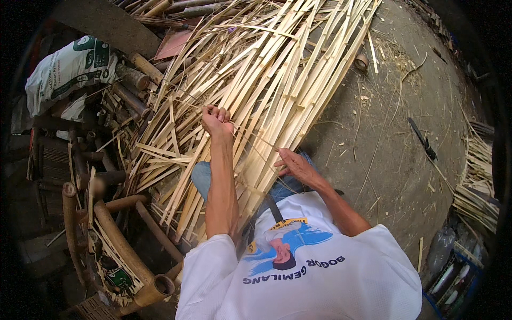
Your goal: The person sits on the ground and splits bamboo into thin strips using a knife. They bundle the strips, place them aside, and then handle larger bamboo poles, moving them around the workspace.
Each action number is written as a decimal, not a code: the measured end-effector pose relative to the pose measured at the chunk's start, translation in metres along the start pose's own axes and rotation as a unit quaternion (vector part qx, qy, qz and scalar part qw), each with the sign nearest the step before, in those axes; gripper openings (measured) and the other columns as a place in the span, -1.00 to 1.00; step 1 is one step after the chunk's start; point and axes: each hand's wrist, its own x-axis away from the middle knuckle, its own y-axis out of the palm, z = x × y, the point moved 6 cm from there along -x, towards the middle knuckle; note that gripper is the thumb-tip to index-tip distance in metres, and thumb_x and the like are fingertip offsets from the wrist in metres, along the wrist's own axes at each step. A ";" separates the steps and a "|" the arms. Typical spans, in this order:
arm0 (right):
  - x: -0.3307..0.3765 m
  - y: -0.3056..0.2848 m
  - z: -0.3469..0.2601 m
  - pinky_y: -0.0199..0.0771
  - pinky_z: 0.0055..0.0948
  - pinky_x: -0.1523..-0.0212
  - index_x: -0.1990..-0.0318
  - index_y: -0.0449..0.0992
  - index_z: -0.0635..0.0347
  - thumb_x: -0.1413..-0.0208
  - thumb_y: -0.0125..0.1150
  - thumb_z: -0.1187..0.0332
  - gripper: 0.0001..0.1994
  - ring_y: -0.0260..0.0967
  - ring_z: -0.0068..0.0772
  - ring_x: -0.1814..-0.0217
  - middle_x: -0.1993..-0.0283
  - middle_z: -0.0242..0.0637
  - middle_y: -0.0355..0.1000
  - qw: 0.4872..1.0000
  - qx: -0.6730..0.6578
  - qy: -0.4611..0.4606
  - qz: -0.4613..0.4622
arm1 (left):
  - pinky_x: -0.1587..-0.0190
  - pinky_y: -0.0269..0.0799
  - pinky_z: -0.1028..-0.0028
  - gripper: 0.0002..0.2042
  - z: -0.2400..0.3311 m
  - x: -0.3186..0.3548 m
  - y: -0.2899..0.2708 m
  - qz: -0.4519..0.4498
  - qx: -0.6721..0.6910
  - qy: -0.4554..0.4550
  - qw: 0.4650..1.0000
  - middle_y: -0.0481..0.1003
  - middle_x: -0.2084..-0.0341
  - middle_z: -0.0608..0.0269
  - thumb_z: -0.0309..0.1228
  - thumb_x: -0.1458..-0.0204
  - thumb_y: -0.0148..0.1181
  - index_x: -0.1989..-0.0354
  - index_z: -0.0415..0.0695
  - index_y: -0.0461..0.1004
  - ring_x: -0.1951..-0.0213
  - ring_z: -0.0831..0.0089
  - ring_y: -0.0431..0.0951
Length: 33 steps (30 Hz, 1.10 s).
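Observation:
A thin brown strip (pixel 256 137), which looks like bamboo, is stretched between my hands over a pile of pale split bamboo slats (pixel 290 96). My left hand (pixel 217 118) is closed around it, with knuckles up, and an end seems to run on past the fist toward the upper left. Lower and to the right, my right hand (pixel 298 168) pinches the strip between thumb and fingers. The long slats run from the far top down to my lap and knees.
A bamboo frame (pixel 120 240) of thick poles stands at left. Behind it lie cut bamboo poles (pixel 133 80) and a white printed sack (pixel 72 72). A dark-bladed knife (pixel 423 140) rests on the floor at right, near a stack of slats (pixel 476 181). Shavings litter the concrete.

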 end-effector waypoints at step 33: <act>0.043 -0.141 0.201 -0.18 -0.67 0.78 0.35 0.47 0.10 -0.32 0.01 0.06 -0.66 -0.13 -0.77 0.75 0.69 -0.67 -0.04 0.862 -0.430 0.067 0.262 | -0.02 0.29 0.22 -0.41 -0.093 -0.028 -0.089 -0.121 -0.489 -0.151 0.851 0.37 -0.08 0.13 0.11 -0.25 -0.13 -0.26 -0.10 0.26 0.01 0.29 0.41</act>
